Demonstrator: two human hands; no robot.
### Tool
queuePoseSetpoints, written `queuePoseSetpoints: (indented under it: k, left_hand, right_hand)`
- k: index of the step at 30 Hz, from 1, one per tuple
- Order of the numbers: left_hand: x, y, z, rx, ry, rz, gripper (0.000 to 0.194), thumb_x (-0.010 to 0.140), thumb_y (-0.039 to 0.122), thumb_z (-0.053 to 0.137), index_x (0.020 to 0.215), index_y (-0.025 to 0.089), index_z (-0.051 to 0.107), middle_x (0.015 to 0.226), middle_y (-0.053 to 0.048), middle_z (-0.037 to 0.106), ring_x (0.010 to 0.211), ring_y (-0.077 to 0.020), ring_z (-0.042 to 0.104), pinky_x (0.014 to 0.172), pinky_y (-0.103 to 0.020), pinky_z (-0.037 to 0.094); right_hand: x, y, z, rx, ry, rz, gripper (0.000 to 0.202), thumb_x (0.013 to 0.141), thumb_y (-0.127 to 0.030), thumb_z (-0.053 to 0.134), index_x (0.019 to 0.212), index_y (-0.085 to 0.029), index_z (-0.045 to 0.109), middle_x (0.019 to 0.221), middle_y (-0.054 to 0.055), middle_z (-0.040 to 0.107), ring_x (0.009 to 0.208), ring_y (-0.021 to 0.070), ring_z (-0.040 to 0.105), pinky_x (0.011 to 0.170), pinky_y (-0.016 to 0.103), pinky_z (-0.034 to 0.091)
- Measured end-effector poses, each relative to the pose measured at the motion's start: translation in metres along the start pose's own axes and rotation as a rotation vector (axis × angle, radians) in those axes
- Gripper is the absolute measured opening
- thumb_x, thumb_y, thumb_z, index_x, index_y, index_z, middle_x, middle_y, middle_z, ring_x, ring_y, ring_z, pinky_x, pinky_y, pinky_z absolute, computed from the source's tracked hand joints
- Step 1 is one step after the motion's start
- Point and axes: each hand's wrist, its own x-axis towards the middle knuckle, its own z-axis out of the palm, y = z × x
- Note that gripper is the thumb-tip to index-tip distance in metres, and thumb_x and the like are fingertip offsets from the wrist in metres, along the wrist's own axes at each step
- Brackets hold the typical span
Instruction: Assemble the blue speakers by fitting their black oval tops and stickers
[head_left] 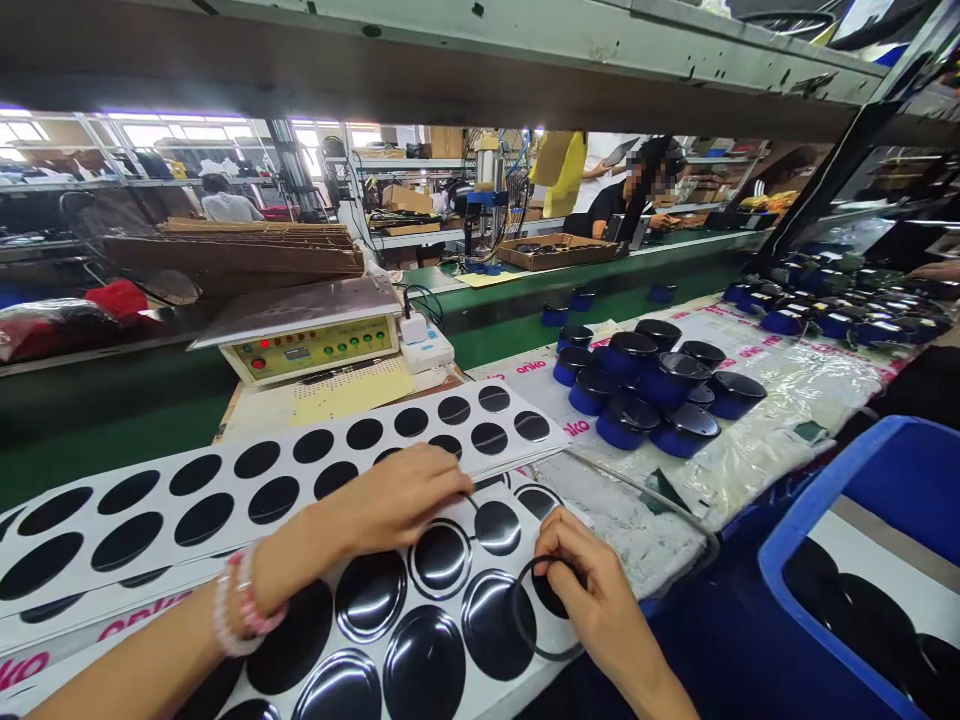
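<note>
Discs lie in two rows on the upper sheet (pixel 164 490) at left, with no outer rings showing around them; whether they have been worked or come that way, I cannot tell. The lower sheet (pixel 480 690) lies in front, partly under the left forearm, and looks only partly done. On it, one disc (pixel 441 560) near the left fingers is banded by a white gap and a dark rim, and several others have similar rims, so much seems left. The left hand (pixel 405 495) is over this sheet, its fingertips at a thin dark strip (pixel 474 517); the thumb is hidden, so I cannot tell if they are clamped on it. Just right of the strip, another disc (pixel 497 527) stands on plain white, its rim apparently off or coming off. The right hand (pixel 596 575) pinches a loose black ring (pixel 516 607) between thumb and fingers, above the lower sheet's right edge, so at least one ring seems done. Farther right are piled cups (pixel 675 380), then a tub (pixel 825 485) with dark rounds inside.
</note>
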Motion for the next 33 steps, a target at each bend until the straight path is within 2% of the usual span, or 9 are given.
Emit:
queuePoseSetpoints:
  k: [4,7,11,14,16,18,21,24,33]
  left_hand:
    - [-0.047,0.029,-0.029,-0.231,0.353,-0.355,0.026,0.094,0.010,0.038,0.106,0.026,0.056,0.097,-0.002,0.055,0.081,-0.0120,0.059,0.072,-0.024,0.050]
    - [-0.051,0.068,-0.019,-0.479,0.328,-0.463,0.028,0.092,0.014,0.044,0.111,0.032,0.052,0.111,0.000,0.052,0.075,-0.0078,0.061,0.067,-0.019,0.053]
    - [-0.028,0.094,0.010,-0.531,0.232,-0.534,0.044,0.084,0.015,0.056,0.120,0.035,0.042,0.120,0.002,0.054,0.099,-0.0133,0.057,0.087,-0.025,0.049]
    - [-0.022,0.087,0.015,-0.540,0.199,-0.538,0.028,0.089,0.009,0.042,0.104,0.031,0.048,0.096,0.006,0.060,0.086,-0.0094,0.057,0.078,-0.021,0.046]
    - [-0.022,0.079,0.014,-0.511,0.246,-0.531,0.025,0.090,0.007,0.036,0.097,0.028,0.048,0.094,0.005,0.058,0.082,-0.0091,0.056,0.074,-0.021,0.044]
    - [-0.021,0.073,0.017,-0.518,0.215,-0.502,0.024,0.089,0.005,0.037,0.095,0.026,0.046,0.095,0.005,0.057,0.084,-0.0103,0.056,0.074,-0.022,0.043]
    - [-0.009,0.072,0.030,-0.440,-0.041,-0.460,0.014,0.086,0.018,0.057,0.093,0.025,0.047,0.095,0.004,0.058,0.077,-0.0137,0.058,0.066,-0.025,0.043]
    - [0.009,0.070,0.043,-0.229,-0.226,-0.395,0.033,0.080,0.032,0.069,0.102,0.023,0.048,0.098,0.002,0.062,0.074,-0.0177,0.060,0.061,-0.028,0.041]
    - [0.032,0.053,0.045,-0.148,-0.302,-0.189,0.016,0.081,0.026,0.067,0.083,0.018,0.053,0.082,-0.003,0.059,0.089,-0.0208,0.051,0.082,-0.034,0.041]
  right_hand:
    - [0.002,-0.010,0.000,0.017,-0.020,0.011,0.018,0.081,-0.010,0.039,0.072,-0.020,0.050,0.077,0.000,0.046,0.067,0.0137,0.047,0.059,0.026,0.037]
    - [0.004,-0.036,0.007,-0.027,-0.105,-0.025,0.015,0.087,-0.015,0.043,0.082,-0.021,0.056,0.083,0.001,0.050,0.068,0.0133,0.049,0.058,0.025,0.040]
    - [-0.002,-0.068,0.013,0.047,-0.241,-0.072,0.016,0.087,-0.017,0.049,0.094,-0.024,0.062,0.085,0.002,0.055,0.070,0.0135,0.055,0.059,0.023,0.046]
    - [-0.011,-0.065,0.001,0.216,-0.279,0.025,0.027,0.089,-0.024,0.053,0.114,-0.029,0.061,0.096,0.005,0.061,0.079,0.0160,0.063,0.068,0.026,0.053]
    - [-0.014,-0.051,-0.010,0.227,-0.183,0.096,0.033,0.091,-0.031,0.053,0.123,-0.031,0.056,0.101,0.005,0.062,0.083,0.0167,0.065,0.074,0.028,0.054]
    - [-0.013,-0.033,-0.017,0.143,-0.062,0.107,0.029,0.092,-0.033,0.052,0.120,-0.029,0.057,0.102,0.005,0.062,0.087,0.0170,0.065,0.078,0.028,0.053]
    - [-0.005,-0.012,-0.014,-0.042,-0.037,0.035,0.020,0.092,-0.030,0.051,0.106,-0.024,0.063,0.101,0.006,0.062,0.093,0.0187,0.062,0.081,0.030,0.051]
    - [0.001,-0.003,-0.003,-0.180,-0.008,-0.033,0.018,0.093,-0.025,0.046,0.098,-0.021,0.062,0.098,0.006,0.061,0.093,0.0193,0.060,0.080,0.032,0.049]
    - [0.001,0.000,0.003,-0.245,0.030,-0.035,0.017,0.092,-0.018,0.041,0.094,-0.020,0.057,0.092,0.006,0.057,0.087,0.0184,0.058,0.075,0.032,0.048]
